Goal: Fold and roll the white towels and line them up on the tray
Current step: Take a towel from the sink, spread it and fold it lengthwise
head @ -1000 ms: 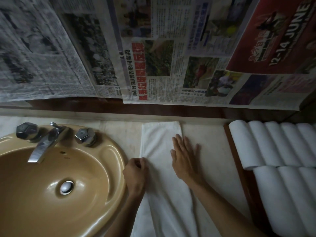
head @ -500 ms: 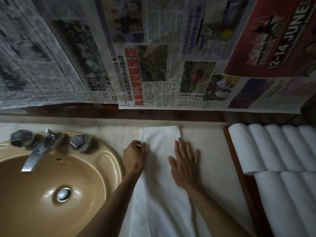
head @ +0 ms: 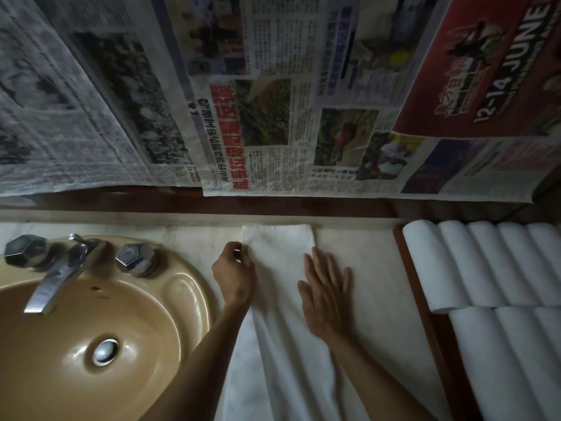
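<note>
A white towel [head: 280,302], folded into a long narrow strip, lies on the pale counter and runs from the back wall toward me. My left hand [head: 233,273] pinches its left edge close to the far end. My right hand [head: 326,293] lies flat with straight fingers on the towel's right edge and the counter beside it. At the right, a dark wooden tray [head: 420,296] holds several rolled white towels [head: 473,265] in two rows.
A tan sink [head: 91,335] with a chrome faucet [head: 57,271] and two knobs fills the left side. Newspaper sheets [head: 273,101] hang on the wall behind the counter. Bare counter [head: 373,284] lies between the towel and the tray.
My left hand has slid along the towel's left edge toward the far end. My right hand has shifted slightly farther along the right edge.
</note>
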### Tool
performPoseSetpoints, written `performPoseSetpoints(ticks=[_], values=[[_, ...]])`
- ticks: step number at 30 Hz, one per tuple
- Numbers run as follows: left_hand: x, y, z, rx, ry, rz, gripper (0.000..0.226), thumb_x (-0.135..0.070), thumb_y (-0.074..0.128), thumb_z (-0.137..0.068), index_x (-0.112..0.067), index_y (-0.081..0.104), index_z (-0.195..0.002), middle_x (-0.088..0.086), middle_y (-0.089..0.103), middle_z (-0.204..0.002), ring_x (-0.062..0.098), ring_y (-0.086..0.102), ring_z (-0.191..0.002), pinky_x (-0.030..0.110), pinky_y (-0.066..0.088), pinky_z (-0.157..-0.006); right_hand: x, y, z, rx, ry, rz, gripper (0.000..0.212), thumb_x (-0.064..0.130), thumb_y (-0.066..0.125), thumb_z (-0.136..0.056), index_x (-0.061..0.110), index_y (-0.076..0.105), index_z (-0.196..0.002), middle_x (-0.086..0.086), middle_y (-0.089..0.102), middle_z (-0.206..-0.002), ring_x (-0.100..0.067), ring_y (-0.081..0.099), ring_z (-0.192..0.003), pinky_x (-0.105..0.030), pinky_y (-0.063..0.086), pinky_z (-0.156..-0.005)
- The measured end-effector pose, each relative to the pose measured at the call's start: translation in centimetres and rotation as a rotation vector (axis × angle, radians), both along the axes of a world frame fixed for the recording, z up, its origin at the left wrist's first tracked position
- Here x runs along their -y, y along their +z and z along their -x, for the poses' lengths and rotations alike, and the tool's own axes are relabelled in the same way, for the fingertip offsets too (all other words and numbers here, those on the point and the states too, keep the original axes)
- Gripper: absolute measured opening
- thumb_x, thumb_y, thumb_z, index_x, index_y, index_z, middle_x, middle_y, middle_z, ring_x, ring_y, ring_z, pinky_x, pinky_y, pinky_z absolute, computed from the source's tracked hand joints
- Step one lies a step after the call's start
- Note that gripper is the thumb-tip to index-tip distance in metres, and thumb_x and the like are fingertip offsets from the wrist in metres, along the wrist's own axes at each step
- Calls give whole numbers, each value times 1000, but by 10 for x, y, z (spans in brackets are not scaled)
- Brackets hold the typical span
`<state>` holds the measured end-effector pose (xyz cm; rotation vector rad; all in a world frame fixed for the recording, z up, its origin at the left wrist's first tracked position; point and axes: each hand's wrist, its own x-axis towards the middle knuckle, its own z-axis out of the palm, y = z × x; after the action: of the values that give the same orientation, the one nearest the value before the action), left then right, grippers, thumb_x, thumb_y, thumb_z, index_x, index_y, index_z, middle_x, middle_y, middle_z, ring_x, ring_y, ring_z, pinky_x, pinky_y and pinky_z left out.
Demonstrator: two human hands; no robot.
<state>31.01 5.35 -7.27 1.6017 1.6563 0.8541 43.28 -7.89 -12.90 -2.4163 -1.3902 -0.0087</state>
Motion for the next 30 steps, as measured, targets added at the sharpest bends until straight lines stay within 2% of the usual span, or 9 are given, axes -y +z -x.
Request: performPoseSetpoints(ticks=[5,10,12,14,17,19,21,25,30], values=[[-7,-2,3,-4,2,32,20,-15,59,-96,-4,75,-104,13,75,-91,28,68,-87,25,44,-78,0,3,0,17,-17,32,59,39,30,-97,20,41,-151,8,26,-163,-22,25,-149,-60,17,-116],[-4,-1,2,-97,15,37,28,-23,59,-97,-8,70,-119,11,71,-112,28,66,-96,35,51,-87,0,3,1,29,-19,45,59,38,27,-99,18,38,-153,7,24,-163,-22,22,-151,-61,18,-116],[8,1,-4,-260,45,-74,41,-28,60,-95,-10,59,-132,11,57,-128,29,56,-111,42,48,-90,0,1,1,25,-22,22,58,37,28,-99,17,38,-153,6,26,-163,-22,23,-150,-61,17,-116],[27,2,-16,-237,-128,-324,40,-26,56,-97,-9,56,-133,13,54,-133,30,49,-121,45,44,-98,1,-2,0,31,-12,-12,57,34,30,-98,16,40,-152,4,28,-162,-24,24,-150,-62,20,-115],[44,-19,-16,-340,-681,-323,58,-39,22,-102,-14,36,-152,9,29,-160,23,24,-149,44,13,-123,1,-4,0,40,-6,-28,56,35,32,-98,17,43,-150,3,32,-160,-25,29,-148,-62,23,-114],[24,-34,4,-538,-733,-188,68,-54,-4,-95,-26,2,-156,-3,-9,-163,15,-8,-152,40,-13,-121,-2,-2,1,39,-29,-22,55,34,31,-99,16,45,-149,5,33,-160,-24,30,-148,-61,22,-115],[3,-37,21,-670,-625,-88,71,-57,-8,-93,-25,-8,-156,-2,-18,-162,15,-18,-150,41,-16,-120,-3,0,3,33,-39,-15,55,33,30,-100,16,44,-149,5,33,-160,-23,29,-148,-60,19,-116],[34,-10,17,-547,-541,-120,64,-38,9,-100,-9,16,-156,8,6,-164,20,-2,-152,38,-5,-122,-4,2,-1,-8,-26,29,56,34,29,-99,15,43,-150,4,34,-160,-24,29,-148,-59,14,-117],[146,1,49,-380,-567,-242,44,-25,36,-104,-6,57,-137,13,55,-141,27,48,-135,42,34,-116,-3,13,-1,-105,41,184,61,39,20,-99,15,34,-154,0,26,-163,-27,21,-151,-60,6,-117]])
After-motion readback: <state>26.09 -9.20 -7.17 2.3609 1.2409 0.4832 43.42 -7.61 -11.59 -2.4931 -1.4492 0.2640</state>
